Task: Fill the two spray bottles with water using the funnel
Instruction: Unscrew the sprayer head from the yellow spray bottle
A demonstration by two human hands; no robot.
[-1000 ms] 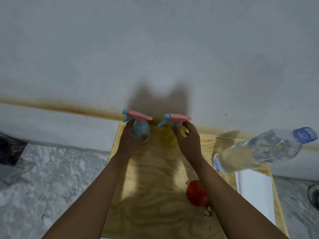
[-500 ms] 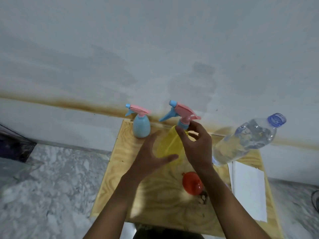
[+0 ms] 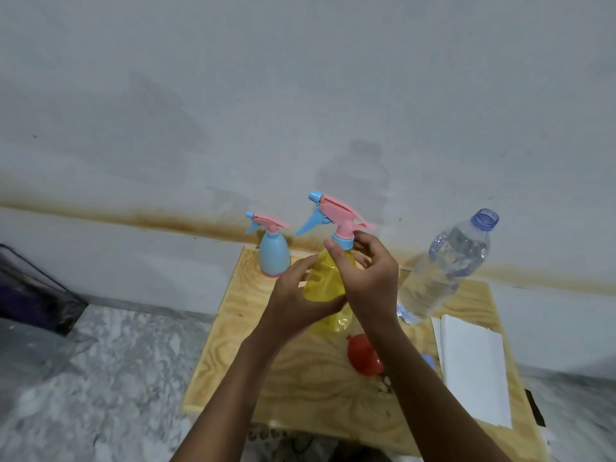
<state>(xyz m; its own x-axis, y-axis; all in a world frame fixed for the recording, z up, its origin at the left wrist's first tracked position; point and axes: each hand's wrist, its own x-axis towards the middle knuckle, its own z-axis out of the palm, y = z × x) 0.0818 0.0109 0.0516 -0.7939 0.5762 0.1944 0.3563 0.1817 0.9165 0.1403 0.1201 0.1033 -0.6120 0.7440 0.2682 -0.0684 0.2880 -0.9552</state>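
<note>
The yellow spray bottle (image 3: 325,281) is over the middle of the table (image 3: 293,388), between both hands. The left hand (image 3: 293,303) wraps its lower body, thumb and fingers spread around it. The right hand (image 3: 368,278) pinches the blue collar (image 3: 345,242) under the pink spray head (image 3: 336,211). The blue spray bottle (image 3: 274,258) stands at the far left corner. The red funnel (image 3: 363,356) lies beside the right forearm, and the uncapped water bottle (image 3: 443,271) stands towards the far right.

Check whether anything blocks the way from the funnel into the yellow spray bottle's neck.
Yes: the pink-and-blue spray head sits on the yellow spray bottle, closing its neck. The right hand pinches the head's blue collar and the left hand holds the bottle's body. The red funnel lies on the board beside the right forearm, untouched.
</note>
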